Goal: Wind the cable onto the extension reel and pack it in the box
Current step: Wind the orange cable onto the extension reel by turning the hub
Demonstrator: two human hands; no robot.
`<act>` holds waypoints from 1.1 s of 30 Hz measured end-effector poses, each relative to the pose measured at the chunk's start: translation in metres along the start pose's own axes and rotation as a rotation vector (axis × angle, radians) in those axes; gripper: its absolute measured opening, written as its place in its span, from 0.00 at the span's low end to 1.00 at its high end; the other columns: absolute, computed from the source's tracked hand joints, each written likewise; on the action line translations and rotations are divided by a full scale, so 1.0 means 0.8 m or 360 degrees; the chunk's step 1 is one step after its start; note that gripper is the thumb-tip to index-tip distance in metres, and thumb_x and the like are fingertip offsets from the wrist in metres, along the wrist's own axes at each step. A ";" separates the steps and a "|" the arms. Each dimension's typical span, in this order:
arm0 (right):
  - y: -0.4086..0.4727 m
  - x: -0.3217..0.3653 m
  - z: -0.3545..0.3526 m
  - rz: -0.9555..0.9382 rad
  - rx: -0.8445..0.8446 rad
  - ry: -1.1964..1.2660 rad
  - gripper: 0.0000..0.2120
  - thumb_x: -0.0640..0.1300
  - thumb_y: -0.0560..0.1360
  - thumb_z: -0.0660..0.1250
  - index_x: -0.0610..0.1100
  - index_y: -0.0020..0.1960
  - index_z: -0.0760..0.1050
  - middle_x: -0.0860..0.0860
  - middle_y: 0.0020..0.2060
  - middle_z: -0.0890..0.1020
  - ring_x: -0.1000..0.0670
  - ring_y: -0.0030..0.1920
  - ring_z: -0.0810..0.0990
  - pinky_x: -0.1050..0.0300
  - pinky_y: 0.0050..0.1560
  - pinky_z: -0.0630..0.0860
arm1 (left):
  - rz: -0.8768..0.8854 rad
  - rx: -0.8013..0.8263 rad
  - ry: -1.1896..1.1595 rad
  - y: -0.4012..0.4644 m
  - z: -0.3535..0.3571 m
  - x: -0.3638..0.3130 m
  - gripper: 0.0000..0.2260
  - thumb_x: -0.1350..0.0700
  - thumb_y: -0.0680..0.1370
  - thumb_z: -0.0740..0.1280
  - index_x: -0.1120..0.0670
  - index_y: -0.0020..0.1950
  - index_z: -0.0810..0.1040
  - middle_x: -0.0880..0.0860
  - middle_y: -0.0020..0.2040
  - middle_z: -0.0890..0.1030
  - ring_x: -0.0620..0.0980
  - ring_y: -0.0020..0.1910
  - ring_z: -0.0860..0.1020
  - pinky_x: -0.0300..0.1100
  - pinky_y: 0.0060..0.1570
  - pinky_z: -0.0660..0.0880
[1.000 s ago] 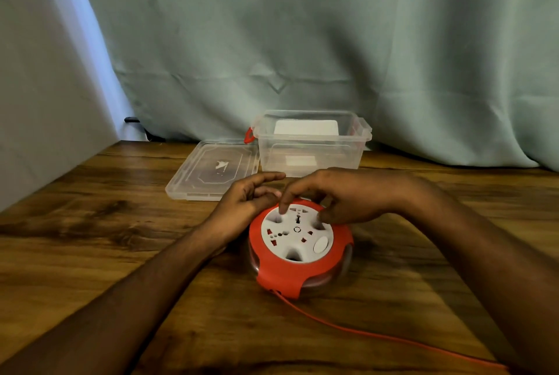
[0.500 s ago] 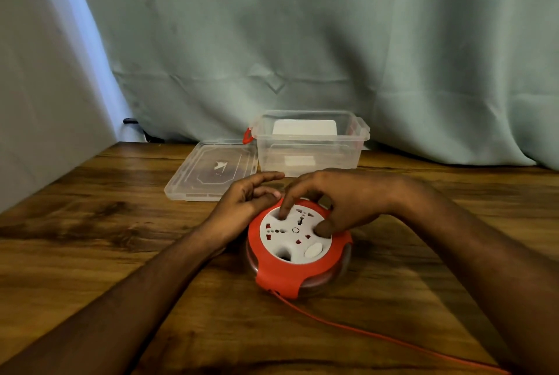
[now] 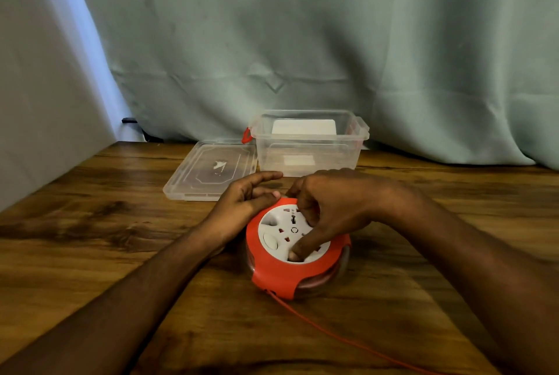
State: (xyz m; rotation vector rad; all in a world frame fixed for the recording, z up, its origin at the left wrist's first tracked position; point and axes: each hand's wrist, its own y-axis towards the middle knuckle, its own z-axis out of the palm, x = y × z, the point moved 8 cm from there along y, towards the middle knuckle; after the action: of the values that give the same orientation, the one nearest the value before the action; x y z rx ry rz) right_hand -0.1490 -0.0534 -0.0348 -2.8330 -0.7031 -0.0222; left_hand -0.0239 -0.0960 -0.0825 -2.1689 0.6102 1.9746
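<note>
Reel [image 3: 273, 274] dial turned, right fingers [image 3: 298, 249] curled in

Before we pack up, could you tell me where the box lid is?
In the head view, the clear lid lies flat on the wooden table, left of the open box.

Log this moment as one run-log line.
phase: winding | left hand: steadies reel | right hand: fingers in white dial | cable: partly out | box: open
</note>
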 end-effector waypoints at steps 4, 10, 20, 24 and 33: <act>0.004 -0.004 0.001 0.0002 -0.0024 0.0068 0.26 0.74 0.67 0.71 0.50 0.35 0.77 0.54 0.51 0.86 0.53 0.46 0.85 0.55 0.43 0.81 | 0.0004 -0.0003 0.0002 0.000 0.000 0.000 0.17 0.62 0.81 0.67 0.53 0.70 0.76 0.60 0.52 0.86 0.56 0.48 0.86 0.45 0.45 0.84; 0.003 0.008 -0.026 -0.0354 -0.0418 0.0060 0.11 0.46 0.76 0.75 0.60 0.52 0.78 0.61 0.74 0.68 0.53 0.67 0.74 0.50 0.55 0.79 | 0.0050 0.0031 0.0001 -0.001 0.001 -0.002 0.16 0.63 0.81 0.65 0.53 0.69 0.76 0.59 0.54 0.86 0.59 0.51 0.86 0.47 0.47 0.84; 0.000 0.009 -0.007 -0.0334 -0.0062 0.0104 0.30 0.39 0.75 0.73 0.69 0.67 0.75 0.62 0.79 0.61 0.51 0.72 0.70 0.49 0.58 0.82 | 0.0033 0.0022 0.0010 -0.001 0.002 -0.004 0.20 0.64 0.81 0.64 0.53 0.73 0.72 0.61 0.56 0.85 0.59 0.53 0.85 0.45 0.49 0.84; -0.008 0.013 -0.016 -0.0389 -0.0109 0.0196 0.21 0.45 0.76 0.75 0.63 0.65 0.80 0.62 0.82 0.53 0.54 0.74 0.66 0.53 0.62 0.79 | 0.0019 0.0046 -0.0013 0.000 0.003 -0.001 0.20 0.62 0.81 0.65 0.50 0.73 0.71 0.60 0.56 0.86 0.60 0.53 0.85 0.53 0.52 0.83; -0.001 0.008 -0.003 -0.0341 0.0009 0.0089 0.31 0.40 0.75 0.73 0.68 0.70 0.74 0.59 0.80 0.60 0.51 0.71 0.70 0.52 0.57 0.81 | 0.0019 0.0041 0.0010 0.000 0.002 0.000 0.20 0.64 0.81 0.65 0.51 0.72 0.72 0.58 0.51 0.87 0.56 0.49 0.86 0.47 0.47 0.84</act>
State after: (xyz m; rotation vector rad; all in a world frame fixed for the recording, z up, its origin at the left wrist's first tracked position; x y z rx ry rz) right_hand -0.1436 -0.0500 -0.0314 -2.7263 -0.9876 -0.1335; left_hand -0.0255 -0.0958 -0.0829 -2.1621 0.6474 1.9553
